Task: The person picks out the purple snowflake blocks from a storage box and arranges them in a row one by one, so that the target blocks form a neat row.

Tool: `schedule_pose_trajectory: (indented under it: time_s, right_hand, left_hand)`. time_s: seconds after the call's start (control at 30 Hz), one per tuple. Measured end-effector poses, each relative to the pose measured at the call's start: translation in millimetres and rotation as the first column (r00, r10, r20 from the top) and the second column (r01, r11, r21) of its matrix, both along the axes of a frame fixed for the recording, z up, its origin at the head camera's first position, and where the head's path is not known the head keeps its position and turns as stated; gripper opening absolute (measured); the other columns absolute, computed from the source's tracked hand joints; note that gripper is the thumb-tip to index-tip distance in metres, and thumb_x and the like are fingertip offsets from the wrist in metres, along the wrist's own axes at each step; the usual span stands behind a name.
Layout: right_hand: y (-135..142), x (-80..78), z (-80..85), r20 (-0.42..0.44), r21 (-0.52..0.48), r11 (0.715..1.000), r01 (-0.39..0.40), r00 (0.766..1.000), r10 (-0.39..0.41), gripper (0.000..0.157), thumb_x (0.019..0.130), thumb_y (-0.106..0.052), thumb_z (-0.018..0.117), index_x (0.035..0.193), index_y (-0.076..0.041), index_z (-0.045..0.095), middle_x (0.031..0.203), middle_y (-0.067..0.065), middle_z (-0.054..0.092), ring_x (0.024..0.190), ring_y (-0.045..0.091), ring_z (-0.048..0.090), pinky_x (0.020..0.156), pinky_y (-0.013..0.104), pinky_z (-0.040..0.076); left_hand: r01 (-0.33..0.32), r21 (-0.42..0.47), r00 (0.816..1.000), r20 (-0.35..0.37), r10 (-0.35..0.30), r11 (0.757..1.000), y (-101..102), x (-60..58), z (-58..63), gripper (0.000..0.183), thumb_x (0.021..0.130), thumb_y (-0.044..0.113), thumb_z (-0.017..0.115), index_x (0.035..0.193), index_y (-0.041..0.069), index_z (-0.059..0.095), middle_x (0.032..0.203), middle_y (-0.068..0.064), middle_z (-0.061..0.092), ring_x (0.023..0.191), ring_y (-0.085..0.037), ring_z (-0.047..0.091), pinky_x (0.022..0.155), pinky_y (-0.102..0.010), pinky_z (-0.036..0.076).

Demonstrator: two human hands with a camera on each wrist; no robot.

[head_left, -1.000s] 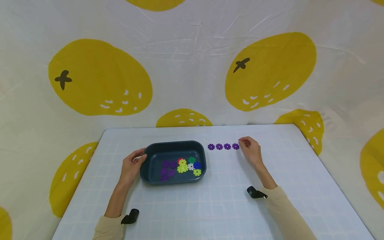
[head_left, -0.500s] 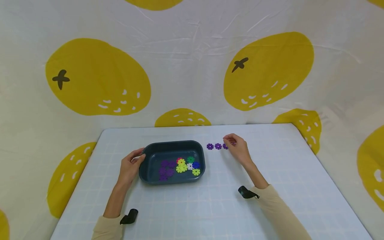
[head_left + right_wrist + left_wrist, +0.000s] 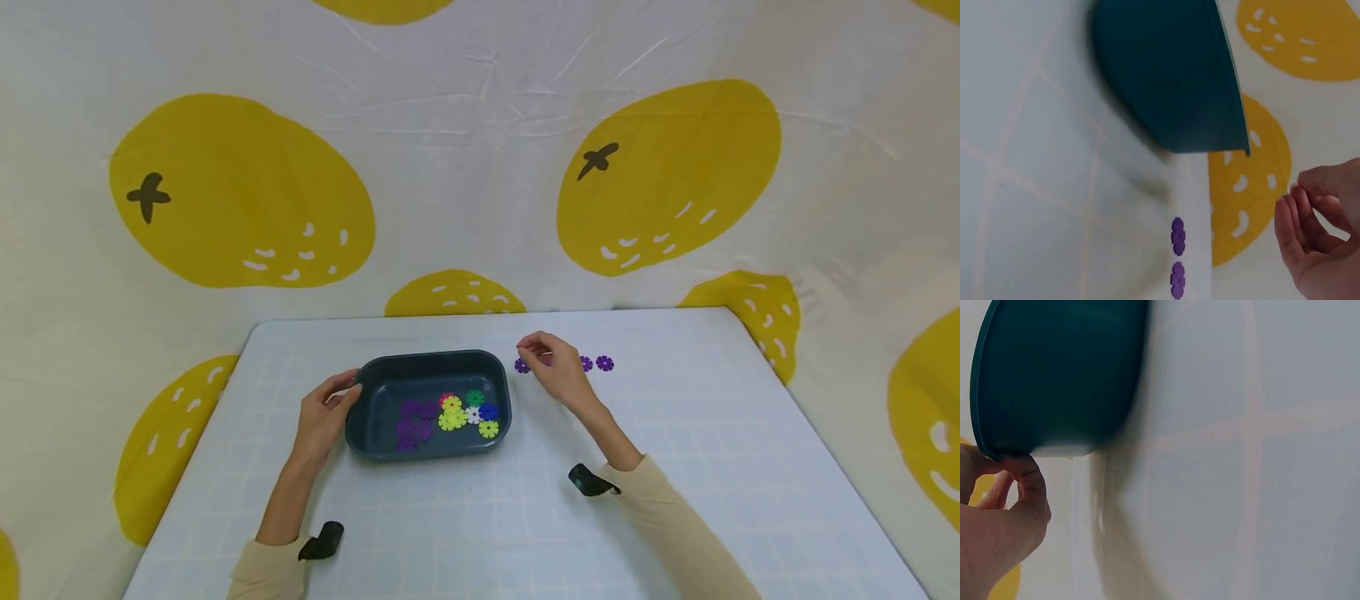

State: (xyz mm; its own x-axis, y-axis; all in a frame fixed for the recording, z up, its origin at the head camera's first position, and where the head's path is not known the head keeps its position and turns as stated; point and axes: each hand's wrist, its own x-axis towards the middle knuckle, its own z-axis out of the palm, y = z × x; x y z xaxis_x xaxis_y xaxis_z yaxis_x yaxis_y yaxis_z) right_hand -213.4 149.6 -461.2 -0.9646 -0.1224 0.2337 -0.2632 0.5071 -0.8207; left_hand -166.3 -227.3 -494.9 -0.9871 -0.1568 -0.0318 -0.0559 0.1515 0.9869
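A dark teal tray (image 3: 381, 400) stands on the table, holding flower-shaped plastic discs. Purple discs (image 3: 408, 429) lie in its left part; yellow discs (image 3: 453, 417), with red, green, white and blue ones, lie to the right. My left hand (image 3: 322, 421) pinches the tray's left rim between thumb and fingers, as the left wrist view also shows. Right of the tray runs a row of purple discs (image 3: 604, 363), partly covered by my right hand (image 3: 553, 367). That hand hovers over the row's left end, its fingers loosely curled toward the thumb, with nothing visible between them.
The white table (image 3: 480, 525) with a faint grid stretches in front of the tray and to both sides. Behind it hangs a pale curtain (image 3: 465, 167) printed with big yellow fruits. Black wrist cameras (image 3: 322, 540) sit at both cuffs.
My right hand has left the row's right end and moved left along it toward the tray, uncovering discs at the right. The left hand keeps its grip on the rim.
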Motion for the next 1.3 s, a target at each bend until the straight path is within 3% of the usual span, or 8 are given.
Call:
schedule_pose_trajectory:
  time_s: [0.43, 0.97, 1.3]
  right_hand:
    - [-41.7, 3.6, -2.4, -0.063, -0.011, 0.987, -0.160, 0.985, 0.159, 0.014, 0.100, -0.008, 0.068, 0.112, 0.000, 0.070, 0.102, 0.010, 0.069, 0.093, 0.022, 0.064, 0.088, 0.039, 0.057]
    - [-82.9, 11.2, -19.9, -0.139, 0.050, 0.924, -0.378, 0.914, 0.382, 0.024, 0.098, 0.000, 0.067, 0.121, 0.007, 0.066, 0.113, 0.021, 0.068, 0.098, 0.029, 0.069, 0.087, 0.032, 0.057]
    - [-104.9, 13.8, -25.5, -0.104, 0.078, 0.882, -0.466, 0.876, 0.472, 0.025, 0.097, 0.000, 0.068, 0.120, 0.009, 0.066, 0.114, 0.023, 0.067, 0.095, 0.030, 0.069, 0.085, 0.032, 0.057]
  left_hand:
    - [-0.001, -0.004, 1.000, -0.003, 0.001, 1.000, -1.5, -1.0, -2.6, 0.042, 0.102, 0.014, 0.066, 0.142, 0.000, 0.060, 0.132, -0.019, 0.054, 0.086, -0.002, 0.062, 0.075, -0.012, 0.047]
    - [-0.001, 0.000, 1.000, 0.013, 0.001, 1.000, -0.8, -1.1, -0.9, 0.042, 0.102, 0.015, 0.066, 0.142, 0.001, 0.060, 0.133, -0.019, 0.054, 0.089, -0.002, 0.063, 0.075, -0.012, 0.047]
    - [-0.006, 0.013, 1.000, 0.010, 0.006, 1.000, -0.6, -1.9, -1.5, 0.042, 0.102, 0.015, 0.067, 0.141, 0.001, 0.061, 0.131, -0.018, 0.055, 0.087, -0.002, 0.062, 0.072, -0.014, 0.046]
